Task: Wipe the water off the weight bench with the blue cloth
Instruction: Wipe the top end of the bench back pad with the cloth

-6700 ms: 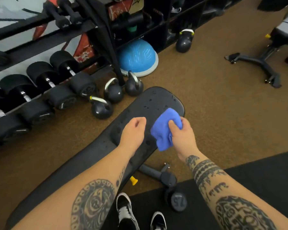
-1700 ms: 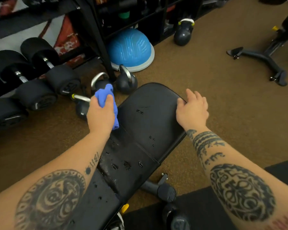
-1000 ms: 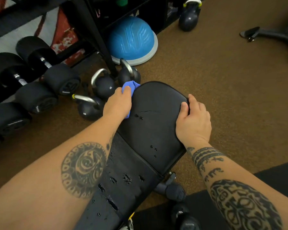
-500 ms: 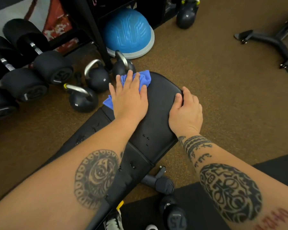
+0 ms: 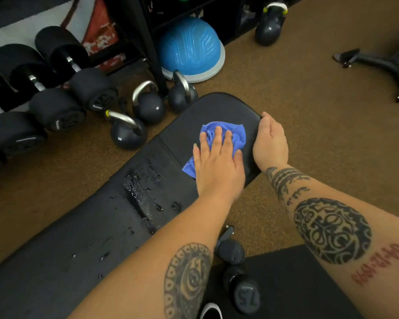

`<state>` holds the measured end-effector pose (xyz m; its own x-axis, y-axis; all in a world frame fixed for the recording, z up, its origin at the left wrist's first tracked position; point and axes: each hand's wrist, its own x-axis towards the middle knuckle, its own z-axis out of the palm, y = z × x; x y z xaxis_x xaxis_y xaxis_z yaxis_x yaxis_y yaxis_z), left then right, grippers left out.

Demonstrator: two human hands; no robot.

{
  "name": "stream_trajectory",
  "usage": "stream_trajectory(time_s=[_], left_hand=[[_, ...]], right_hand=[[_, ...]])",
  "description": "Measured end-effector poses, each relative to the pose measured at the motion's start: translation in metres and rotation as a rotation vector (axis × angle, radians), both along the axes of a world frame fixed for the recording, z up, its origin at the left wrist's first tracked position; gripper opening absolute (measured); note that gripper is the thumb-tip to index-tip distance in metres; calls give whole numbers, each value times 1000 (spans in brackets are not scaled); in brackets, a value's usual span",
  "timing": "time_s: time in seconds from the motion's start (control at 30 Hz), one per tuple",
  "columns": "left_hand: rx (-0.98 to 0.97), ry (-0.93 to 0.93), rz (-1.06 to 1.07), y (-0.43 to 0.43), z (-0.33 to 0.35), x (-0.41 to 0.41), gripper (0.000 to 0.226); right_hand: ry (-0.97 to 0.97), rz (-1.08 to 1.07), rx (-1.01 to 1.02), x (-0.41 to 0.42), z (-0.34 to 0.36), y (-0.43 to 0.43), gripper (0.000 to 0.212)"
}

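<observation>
Leftmost, black dumbbells (image 5: pixel 55 93) sit on a rack along the wall w/ round heads facing out; just right of them, on the brown floor (image 5: pixel 320 111), three dark kettlebells (image 5: pixel 127 132) w/ metal handles cluster beside the bench's far end; behind those a blue half-dome balance trainer (image 5: pixel 191 48) rests against a black rack post (image 5: pixel 148 42), & a fourth kettlebell (image 5: pixel 268 25) stands apart at top. Centre: the black weight bench (image 5: pixel 90 238) runs diagonally from lower left up to its rounded end pad; water droplets (image 5: pixel 136 192) & a wet patch lie on the mid section around the seam, w/ smaller beads scattered toward the near end; the end pad looks mostly dry. The blue cloth (image 5: pixel 226 134) is bunched on the end pad, near its right side; the left hand (image 5: pixel 217 162) is pressed flat on top of it, fingers spread & extended, palm down, not clenched, cloth poking out past fingertips & beside the heel of the palm. Just right, the right hand (image 5: pixel 271 143) is curled over the pad's right edge, thumb on top, gripping the bench rim; no cloth in it. Both forearms bare, tattooed. Below, a dumbbell marked 75 (image 5: pixel 247 295) lies on a dark mat; far right, another bench's leg base (image 5: pixel 382 65) sits well apart.
</observation>
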<state>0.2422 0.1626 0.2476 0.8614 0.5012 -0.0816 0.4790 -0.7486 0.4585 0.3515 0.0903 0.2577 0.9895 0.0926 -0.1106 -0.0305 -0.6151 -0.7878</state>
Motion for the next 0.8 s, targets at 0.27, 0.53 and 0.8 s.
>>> stream_trajectory(time_s=[0.27,0.53,0.8], left_hand=[[-1453,-355,205,1,46,-31,60],[-335,-241,522,129,0,-117,56],[-234,375,302,149,-35,-171,78]], right_hand=[[-421,439,-252,-108,6,-11,54],[-540,626,-788,-116,-18,10,56],[-447,556,-737,-75,-10,-18,51]])
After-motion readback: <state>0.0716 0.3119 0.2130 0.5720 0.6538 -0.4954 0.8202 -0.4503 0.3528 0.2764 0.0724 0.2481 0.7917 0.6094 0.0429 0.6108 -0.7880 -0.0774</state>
